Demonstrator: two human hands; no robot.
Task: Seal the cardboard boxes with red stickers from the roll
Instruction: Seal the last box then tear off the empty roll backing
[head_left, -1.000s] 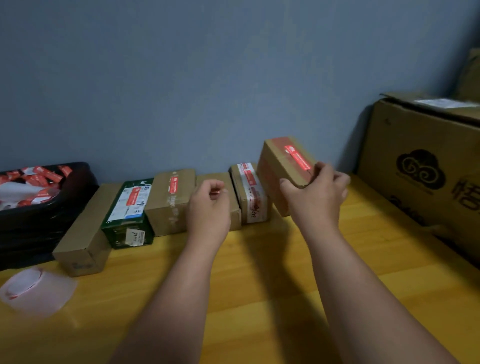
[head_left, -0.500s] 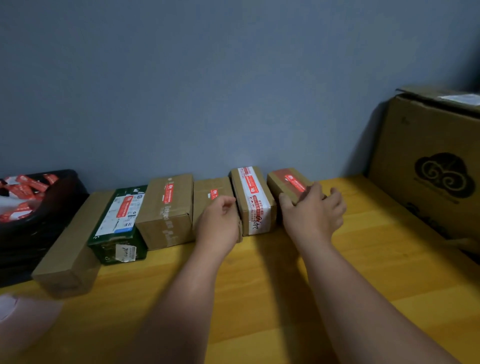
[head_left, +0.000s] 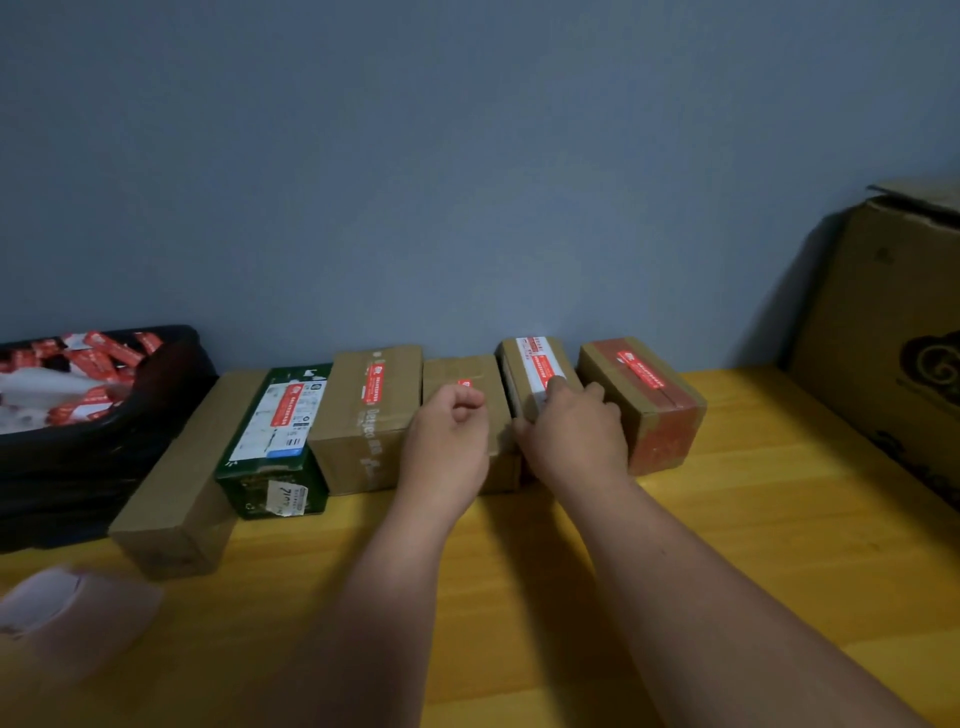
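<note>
Six boxes stand in a row along the far edge of the yellow table (head_left: 727, 545), backed against the blue wall so the stickered tops face you. Your right hand (head_left: 574, 436) lies over the white-taped box (head_left: 540, 374), second from the row's right end, fingers curved down its near face as if squaring it with its neighbours; whether they truly grip it you cannot tell from this angle. Your left hand (head_left: 449, 441) hovers loosely curled and empty before the short box (head_left: 462, 374) beside it, where a small red sticker (head_left: 464, 383) shows. At the right end sits the red-taped box (head_left: 641, 400), a red sticker across its top seam. Further left, the tall box (head_left: 371, 415) and the green box (head_left: 275, 436) carry stickers too. The long plain box (head_left: 182, 478) at the left end shows none, so it looks like the next job. The sticker roll (head_left: 67, 608), blurred, lies at the near left edge. A black bin (head_left: 135, 447) of peeled backings stands at the far left corner, a large carton (head_left: 883, 338) on the right.
</note>
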